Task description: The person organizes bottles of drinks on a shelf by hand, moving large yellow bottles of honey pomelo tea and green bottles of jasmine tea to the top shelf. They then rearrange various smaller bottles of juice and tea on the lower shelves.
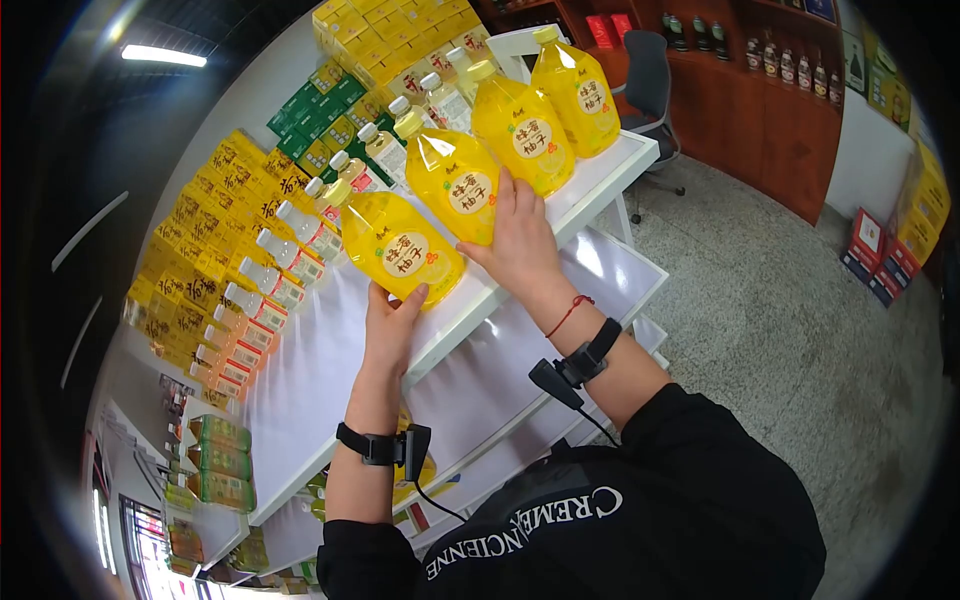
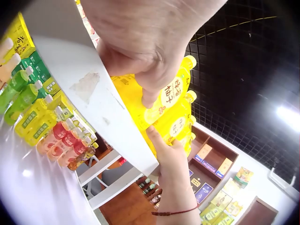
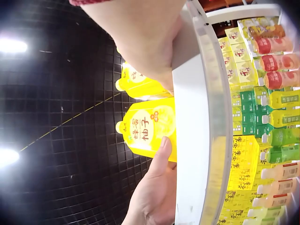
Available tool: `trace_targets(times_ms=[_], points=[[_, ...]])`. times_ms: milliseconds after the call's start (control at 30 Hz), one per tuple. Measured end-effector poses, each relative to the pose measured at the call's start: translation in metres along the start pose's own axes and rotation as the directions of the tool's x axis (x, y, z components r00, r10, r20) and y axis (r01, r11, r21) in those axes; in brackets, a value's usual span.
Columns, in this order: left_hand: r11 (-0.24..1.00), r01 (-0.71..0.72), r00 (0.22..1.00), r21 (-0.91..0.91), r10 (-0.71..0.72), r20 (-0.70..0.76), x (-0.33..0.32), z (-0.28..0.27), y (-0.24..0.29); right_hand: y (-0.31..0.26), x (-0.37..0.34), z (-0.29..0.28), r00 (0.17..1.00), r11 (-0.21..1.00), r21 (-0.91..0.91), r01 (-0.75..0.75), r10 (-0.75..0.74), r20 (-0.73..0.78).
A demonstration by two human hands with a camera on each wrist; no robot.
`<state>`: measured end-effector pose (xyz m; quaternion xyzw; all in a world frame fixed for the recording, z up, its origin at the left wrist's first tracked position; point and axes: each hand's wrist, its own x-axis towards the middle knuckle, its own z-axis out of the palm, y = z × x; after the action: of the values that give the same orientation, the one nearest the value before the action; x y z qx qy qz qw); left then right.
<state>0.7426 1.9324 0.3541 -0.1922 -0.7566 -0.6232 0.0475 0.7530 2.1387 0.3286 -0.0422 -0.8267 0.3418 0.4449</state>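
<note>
Four large yellow bottles stand in a row along the white shelf's front edge (image 1: 450,330). My left hand (image 1: 390,325) grips the leftmost bottle (image 1: 400,250) low down, thumb on its front; the other fingers are partly hidden at its side. My right hand (image 1: 520,240) holds the second bottle (image 1: 455,185) near its base, fingers along its right side and thumb towards the first bottle. In the left wrist view my left hand (image 2: 145,42) is close above the bottles, my right hand (image 2: 173,164) beyond. The right wrist view shows the left thumb flat on a bottle (image 3: 150,124).
Smaller clear and pink bottles (image 1: 240,340) line up behind the yellow ones. Yellow boxes (image 1: 220,210) and green boxes (image 1: 315,115) are stacked farther back. Lower shelf boards (image 1: 610,270) lie beneath the top. A dark chair (image 1: 648,85) stands at the right.
</note>
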Motion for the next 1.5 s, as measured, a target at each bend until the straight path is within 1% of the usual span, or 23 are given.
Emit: trace_targets(times_ms=[200,367,467,533,767,1133,1267,1367,1433,1467,1500], points=[[1.0,0.021,1.0,0.006,-0.021,-0.006,0.0,0.0,-0.002,-0.001,0.001,-0.001,1.0,1.0,-0.004,-0.011,0.012,0.01],[1.0,0.012,1.0,-0.015,-0.012,-0.003,-0.003,0.003,0.0,0.0,0.001,0.0,1.0,1.0,-0.012,-0.006,0.006,0.021],[1.0,0.014,1.0,-0.018,-0.014,0.0,-0.006,0.005,0.005,0.0,0.0,0.001,0.998,0.999,0.033,-0.027,0.026,0.049],[1.0,0.023,1.0,-0.013,-0.023,-0.002,-0.007,0.005,0.004,0.0,-0.001,0.002,1.0,0.999,-0.038,-0.014,0.015,0.022],[1.0,0.013,1.0,0.008,-0.013,0.005,-0.005,0.003,0.001,0.001,0.0,0.001,1.0,1.0,-0.026,-0.004,0.004,0.013],[0.999,0.019,1.0,0.028,-0.019,-0.007,-0.007,0.006,0.004,0.003,-0.001,0.0,0.999,0.996,0.083,-0.014,0.01,0.049],[1.0,0.0,1.0,0.024,0.0,0.003,-0.006,0.003,0.0,0.004,-0.003,-0.005,0.998,0.996,0.086,0.007,-0.013,0.063],[0.999,0.007,1.0,0.036,-0.007,0.0,-0.003,0.0,-0.005,0.01,-0.001,-0.005,0.996,0.988,0.156,0.006,-0.019,0.083],[0.999,0.026,1.0,0.048,-0.025,-0.01,-0.005,-0.001,-0.004,0.014,-0.003,-0.004,0.998,0.98,0.194,0.041,-0.051,0.043],[0.998,0.036,0.999,0.06,-0.035,-0.019,-0.006,0.001,-0.002,0.016,-0.005,-0.004,0.997,0.979,0.2,0.044,-0.057,0.057],[0.997,0.044,0.999,0.071,-0.042,-0.028,-0.007,0.001,0.0,0.018,-0.006,-0.004,0.996,0.972,0.219,0.081,-0.087,0.018]])
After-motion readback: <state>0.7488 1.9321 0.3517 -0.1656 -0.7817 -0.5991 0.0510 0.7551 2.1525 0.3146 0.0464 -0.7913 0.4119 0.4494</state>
